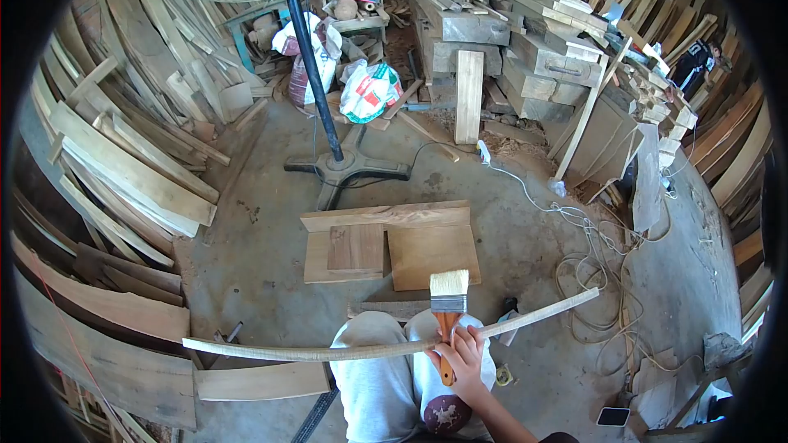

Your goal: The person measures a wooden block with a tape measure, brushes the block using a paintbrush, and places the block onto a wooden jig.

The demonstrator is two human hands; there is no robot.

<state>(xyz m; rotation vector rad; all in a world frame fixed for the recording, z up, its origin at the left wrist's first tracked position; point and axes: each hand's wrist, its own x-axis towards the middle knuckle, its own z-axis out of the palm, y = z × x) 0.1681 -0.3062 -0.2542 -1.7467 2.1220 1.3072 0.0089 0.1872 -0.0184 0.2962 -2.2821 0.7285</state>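
Observation:
My right hand is closed around the orange-brown wooden handle of a wide paintbrush. The brush stands upright, its pale bristles pointing up above a metal band. A long thin wooden strip lies across my knees, passing at the same hand; I cannot tell whether the fingers grip it too. My left hand is out of view. In front of my knees on the floor lie flat wooden boards, with a longer plank along their far side.
A pedestal fan stands ahead. Lumber leans along the left, and thick timber blocks are stacked at the back. Cables coil on the floor to the right. A phone lies at lower right. Sacks sit behind the fan.

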